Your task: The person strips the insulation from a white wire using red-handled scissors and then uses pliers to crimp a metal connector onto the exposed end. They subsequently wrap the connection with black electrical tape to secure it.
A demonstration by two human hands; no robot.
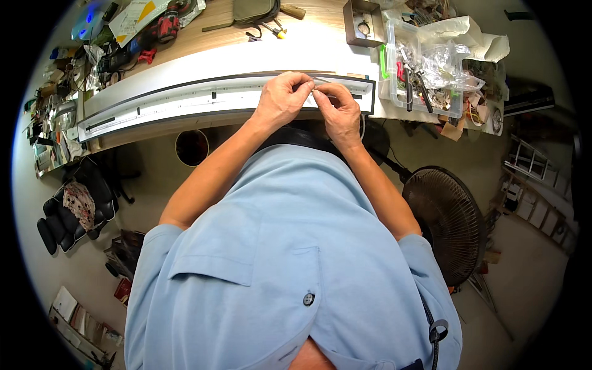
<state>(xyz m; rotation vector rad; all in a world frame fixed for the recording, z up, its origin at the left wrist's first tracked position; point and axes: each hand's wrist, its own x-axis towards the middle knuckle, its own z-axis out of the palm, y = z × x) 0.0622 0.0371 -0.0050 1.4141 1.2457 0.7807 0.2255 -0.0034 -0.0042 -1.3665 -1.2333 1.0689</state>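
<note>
Clear plastic bags (441,65) in bin (391,74)

The person wears a light blue short-sleeved shirt (277,259) with a flapped chest pocket (213,271), a dark button (308,299), and bare forearms.

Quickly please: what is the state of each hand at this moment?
Left hand: fingers pinched shut on a thin pale strip above the long white panel with black frame.
Right hand: pinched shut on the same strip.
</note>
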